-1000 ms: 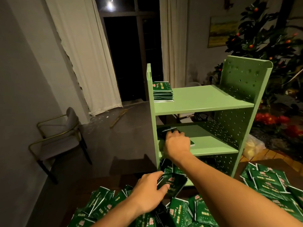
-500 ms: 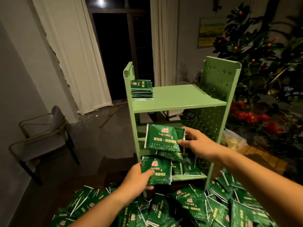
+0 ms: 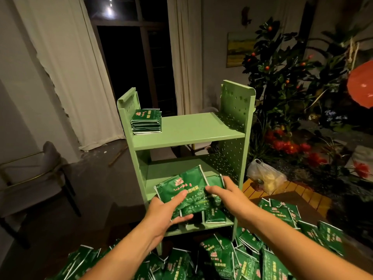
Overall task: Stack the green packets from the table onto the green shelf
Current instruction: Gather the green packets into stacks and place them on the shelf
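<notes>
Gripping a bundle of green packets (image 3: 186,194) between left hand (image 3: 165,214) and right hand (image 3: 227,196), long axis three-to-nine, the green shelf (image 3: 189,130) waits at twelve o'clock, equally near both.

Shelf unit (image 3: 187,130) at centre, behind a heap of packets (image 3: 248,257) spread across the table (image 3: 314,205) in the foreground. Stack of packets (image 3: 146,122) on the top shelf, at its left end. Held packets (image 3: 185,190) between left hand (image 3: 164,214) and right hand (image 3: 226,196), before the middle shelf. Chair (image 3: 34,178) at left; plastic bag (image 3: 264,176) and plants (image 3: 286,73) at right.
</notes>
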Action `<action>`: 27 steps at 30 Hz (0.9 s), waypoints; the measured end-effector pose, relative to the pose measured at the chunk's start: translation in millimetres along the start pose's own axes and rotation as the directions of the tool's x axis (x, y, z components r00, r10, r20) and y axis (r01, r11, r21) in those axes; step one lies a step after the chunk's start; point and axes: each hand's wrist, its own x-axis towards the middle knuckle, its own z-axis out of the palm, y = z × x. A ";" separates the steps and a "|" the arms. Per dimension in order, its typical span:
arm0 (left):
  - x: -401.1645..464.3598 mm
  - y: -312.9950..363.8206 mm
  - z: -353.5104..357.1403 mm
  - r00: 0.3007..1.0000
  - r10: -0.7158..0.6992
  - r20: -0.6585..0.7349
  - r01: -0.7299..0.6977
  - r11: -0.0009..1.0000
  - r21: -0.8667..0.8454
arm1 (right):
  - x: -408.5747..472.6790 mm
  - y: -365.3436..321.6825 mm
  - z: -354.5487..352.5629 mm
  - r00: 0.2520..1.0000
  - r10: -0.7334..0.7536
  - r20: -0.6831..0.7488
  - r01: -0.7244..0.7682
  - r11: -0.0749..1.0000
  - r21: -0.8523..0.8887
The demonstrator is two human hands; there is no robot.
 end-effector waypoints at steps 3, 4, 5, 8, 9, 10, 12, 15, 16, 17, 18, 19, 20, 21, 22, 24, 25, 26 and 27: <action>1.2 0.7 4.9 0.996 0.040 0.075 -0.052 0.986 0.161 | 2.4 10.0 10.9 0.990 0.035 0.139 -0.042 0.998 0.052; 1.4 -0.1 7.1 0.994 0.052 0.092 -0.074 0.964 0.257 | 4.3 8.5 15.4 0.985 0.006 0.175 -0.014 0.999 0.045; 2.9 -0.1 8.0 0.995 0.060 0.079 -0.082 0.945 0.317 | 7.7 5.2 18.5 0.980 -0.024 0.197 0.015 0.999 0.047; 15.8 5.9 0.2 0.990 0.143 -0.006 -0.130 0.915 0.383 | 19.4 -4.9 16.6 0.983 -0.102 0.150 0.095 0.994 0.052; 19.4 11.0 -2.2 0.984 0.176 -0.030 -0.146 0.892 0.428 | 23.7 -7.4 13.8 0.987 -0.129 0.100 0.126 0.991 0.035; 24.9 14.7 -4.6 0.976 0.208 -0.055 -0.158 0.867 0.472 | 27.9 -9.2 12.0 0.987 -0.154 0.053 0.155 0.988 -0.014; 33.2 21.5 -4.2 0.955 0.281 -0.099 -0.185 0.821 0.540 | 37.1 -12.5 10.3 0.980 -0.200 0.010 0.200 0.976 -0.082; 47.3 21.3 -0.2 0.920 0.380 -0.096 -0.250 0.757 0.603 | 51.9 -14.1 12.6 0.978 -0.208 -0.002 0.205 0.966 -0.159; 50.7 20.9 1.9 0.925 0.370 -0.093 -0.236 0.748 0.621 | 56.3 -11.5 13.9 0.980 -0.200 0.010 0.197 0.954 -0.224; 54.6 19.3 1.5 0.939 0.332 -0.094 -0.195 0.735 0.649 | 61.5 -8.2 16.0 0.981 -0.195 0.021 0.192 0.932 -0.308; 56.2 18.0 2.0 0.956 0.277 -0.094 -0.140 0.716 0.684 | 64.2 -5.3 17.3 0.980 -0.198 0.020 0.190 0.902 -0.387; 57.2 17.5 1.6 0.968 0.232 -0.098 -0.095 0.697 0.710 | 68.2 -0.4 17.6 0.979 -0.202 0.014 0.187 0.875 -0.447; 56.5 17.4 1.8 0.975 0.204 -0.093 -0.072 0.678 0.732 | 69.6 3.0 17.5 0.981 -0.194 0.010 0.174 0.854 -0.490; 56.9 16.5 2.0 0.975 0.203 -0.087 -0.072 0.664 0.744 | 72.4 6.2 17.3 0.983 -0.186 0.004 0.161 0.837 -0.522; 58.7 14.5 1.7 0.973 0.217 -0.083 -0.082 0.658 0.749 | 74.4 7.9 17.4 0.984 -0.176 0.003 0.148 0.822 -0.550; 60.3 11.4 1.2 0.958 0.266 -0.105 -0.106 0.671 0.734 | 76.3 7.1 18.1 0.983 -0.181 0.006 0.155 0.826 -0.542; 59.9 9.9 1.9 0.948 0.294 -0.126 -0.122 0.698 0.706 | 78.1 5.4 17.8 0.983 -0.182 -0.028 0.147 0.870 -0.471; 59.5 8.1 2.7 0.937 0.313 -0.155 -0.136 0.735 0.664 | 77.4 0.6 17.9 0.983 -0.163 -0.083 0.125 0.932 -0.340; 58.4 7.2 4.6 0.926 0.326 -0.188 -0.155 0.786 0.599 | 76.8 -3.6 19.2 0.984 -0.110 -0.138 0.086 0.981 -0.172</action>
